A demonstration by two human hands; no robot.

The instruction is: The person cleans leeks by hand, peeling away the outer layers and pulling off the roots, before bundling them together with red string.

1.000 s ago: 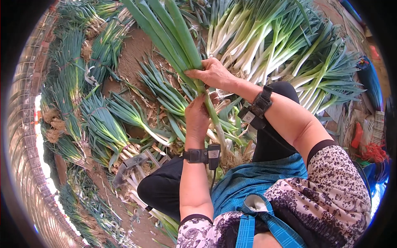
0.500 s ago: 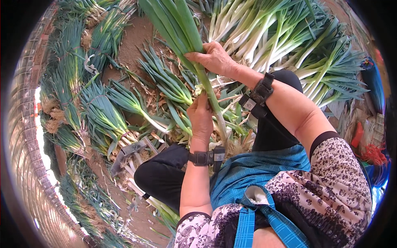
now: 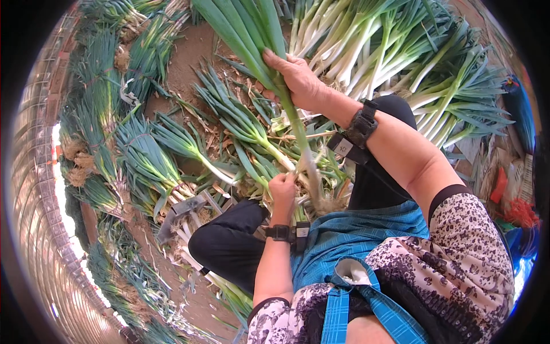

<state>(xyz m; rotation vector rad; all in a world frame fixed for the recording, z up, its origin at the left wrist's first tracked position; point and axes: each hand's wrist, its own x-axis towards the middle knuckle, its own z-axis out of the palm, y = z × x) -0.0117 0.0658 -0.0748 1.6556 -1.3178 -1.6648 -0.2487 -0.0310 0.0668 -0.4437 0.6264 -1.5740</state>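
Note:
A large scallion point(image 3: 298, 129) is held upright and tilted, its broad green leaves pointing away from me and its roots low near my lap. My right hand point(image 3: 298, 83) is wrapped round it where the leaves meet the stalk. Close beside the white lower stalk, my left hand point(image 3: 282, 192) is closed in a pinch on a thin pale strip of outer leaf point(image 3: 297, 168); the fingertips are partly hidden. Beyond my left hand, another scallion point(image 3: 252, 129) lies on a heap of peeled leaf scraps point(image 3: 332, 163).
A pile of white-stalked scallions point(image 3: 366, 51) lies at the far right. Tied scallion bundles point(image 3: 143, 152) line the left, near a curved ribbed wall point(image 3: 34, 189). A grey metal piece point(image 3: 180, 212) sits by my left knee. Red netting point(image 3: 520, 212) is at the right edge.
My left hand has moved down along the stalk toward its root end, drawing a strip with it. My right hand still grips the scallion and has shifted only slightly.

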